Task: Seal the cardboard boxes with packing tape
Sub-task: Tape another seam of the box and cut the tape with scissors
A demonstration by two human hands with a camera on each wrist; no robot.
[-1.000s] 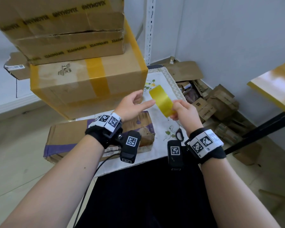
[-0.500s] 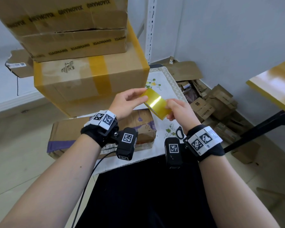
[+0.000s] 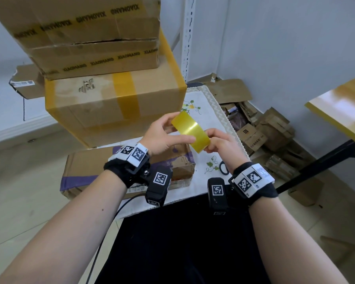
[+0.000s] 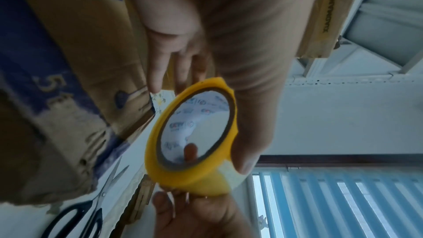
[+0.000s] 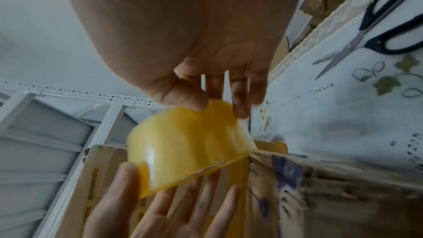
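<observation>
Head: tape roll (image 3: 191, 131) mid-frame, in the air above the table (image 3: 201, 117), pinched between left hand (image 3: 162, 136) and right hand (image 3: 221, 144). Flat purple-striped box (image 3: 86, 171) lower left, stacked boxes (image 3: 111, 103) above it.

Left wrist: thumb clamps the roll's (image 4: 192, 142) rim; no free tape end visible. Risk: end stuck flush, nail-picking could split the film.

Right wrist: fingertip grip only on the roll (image 5: 190, 144), blurred. Could slip and drop near the scissors (image 5: 377, 30).
</observation>
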